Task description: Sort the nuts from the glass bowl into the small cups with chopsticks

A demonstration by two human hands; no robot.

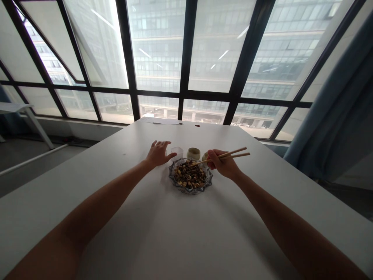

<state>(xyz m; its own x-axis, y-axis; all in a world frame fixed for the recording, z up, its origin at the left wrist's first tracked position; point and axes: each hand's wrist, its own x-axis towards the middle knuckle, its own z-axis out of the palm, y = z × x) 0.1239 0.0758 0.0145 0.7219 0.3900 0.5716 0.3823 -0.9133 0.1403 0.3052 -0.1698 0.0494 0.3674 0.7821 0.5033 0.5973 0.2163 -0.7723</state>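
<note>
My right hand [222, 163] is closed around a pair of wooden chopsticks [237, 153]. Their tips reach into a scalloped clear glass bowl [206, 187] filled with mixed nuts and seeds [189, 177]. Left of the bowl, my left hand [159, 153] has its fingers spread, with the thumb beside a small clear plastic container [177, 151]; whether they touch I cannot tell. Just behind the bowl stands a small pale green cup [193, 153]. A second similar cup [204, 157] is partly hidden by my right hand.
All of this is on a long white table [163, 233]. At its far end lie white paper [163, 121] and a small dark red round thing [197, 125]. Large windows rise beyond, a blue curtain [335, 97] hangs at right, and another white table [14, 107] stands at left.
</note>
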